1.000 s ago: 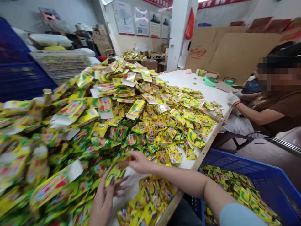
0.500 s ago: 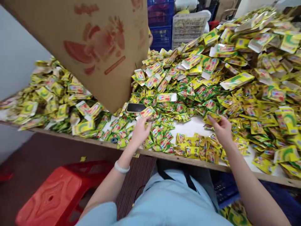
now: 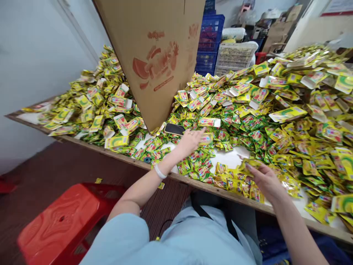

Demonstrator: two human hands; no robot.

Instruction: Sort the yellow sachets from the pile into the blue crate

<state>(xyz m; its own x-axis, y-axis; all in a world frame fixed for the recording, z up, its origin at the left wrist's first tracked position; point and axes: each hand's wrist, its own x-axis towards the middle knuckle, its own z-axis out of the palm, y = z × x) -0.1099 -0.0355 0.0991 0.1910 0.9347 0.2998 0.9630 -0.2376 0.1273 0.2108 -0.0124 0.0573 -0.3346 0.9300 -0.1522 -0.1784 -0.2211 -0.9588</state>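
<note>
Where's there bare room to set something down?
Mainly the white tabletop patch between shiny green packets and shiny yellow packets, left of the right hand. Another shows at the leftmost table corner. Heaped yellow cardboard cartons crowd the right side.

A table (image 3: 234,154) is stretching across in front of the person. On it, left of centre, a cardboard panel (image 3: 171,40) is standing upright. A heap of cartons and packets (image 3: 88,103) is lying to the panel's left, and a longer heap (image 3: 292,105) is spreading to its right. A phone (image 3: 173,129) is resting just right of the panel's foot. The left hand (image 3: 190,142) is sitting at the phone's right end, over packets. The right hand (image 3: 261,176) is holding a packet (image 3: 248,167) near the table's front edge. Beyond the table, stacked crates (image 3: 208,46) are standing left of a basket (image 3: 234,55). A stool (image 3: 60,221) is standing on the near side, to the person's left.
</note>
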